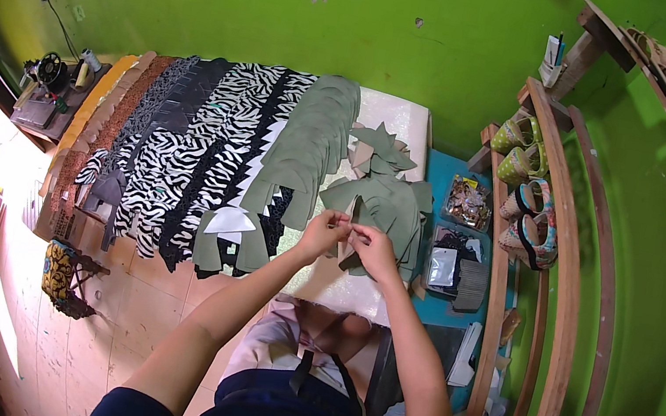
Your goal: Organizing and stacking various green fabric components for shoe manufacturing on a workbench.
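Left hand: fingers pinch a small tan piece
Right hand: fingers pinch it too
Worktop: green cutouts heaped just beyond

From here I make out a sewing machine at left, a stool on the floor, shoes on a rack.

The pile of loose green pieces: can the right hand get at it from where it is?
Probably yes: the right hand is just beside the green pile, with nothing visible between them, though it seems to be pinching another piece.
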A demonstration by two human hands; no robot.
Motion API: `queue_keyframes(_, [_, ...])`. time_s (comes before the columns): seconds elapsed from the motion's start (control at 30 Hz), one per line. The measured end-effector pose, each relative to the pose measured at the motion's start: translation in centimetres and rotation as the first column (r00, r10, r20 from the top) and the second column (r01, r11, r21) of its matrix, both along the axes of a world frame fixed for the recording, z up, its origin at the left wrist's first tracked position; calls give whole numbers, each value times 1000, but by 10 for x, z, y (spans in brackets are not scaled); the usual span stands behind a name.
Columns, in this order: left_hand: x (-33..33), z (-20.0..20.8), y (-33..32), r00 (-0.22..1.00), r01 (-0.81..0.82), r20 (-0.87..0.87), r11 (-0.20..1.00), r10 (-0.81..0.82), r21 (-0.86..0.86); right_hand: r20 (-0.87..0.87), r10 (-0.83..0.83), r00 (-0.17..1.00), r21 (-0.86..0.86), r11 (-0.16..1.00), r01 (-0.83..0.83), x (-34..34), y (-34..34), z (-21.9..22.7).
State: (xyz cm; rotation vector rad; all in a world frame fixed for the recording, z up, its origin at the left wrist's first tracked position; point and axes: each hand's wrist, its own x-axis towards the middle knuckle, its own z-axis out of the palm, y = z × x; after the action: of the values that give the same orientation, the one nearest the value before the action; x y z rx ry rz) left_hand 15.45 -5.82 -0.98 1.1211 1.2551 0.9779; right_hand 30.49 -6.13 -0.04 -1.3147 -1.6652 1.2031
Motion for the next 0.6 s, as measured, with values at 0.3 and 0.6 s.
queue_keyframes(0.3, [10, 17, -31, 974, 105, 224, 944, -34, -313, 192, -35, 981, -166, 984, 68, 9, -20, 24])
queue_keyframes(0.6, [-8, 8, -46, 895, 138, 445, 923, 39, -358, -321, 145, 936, -434, 856, -281, 18, -40, 18])
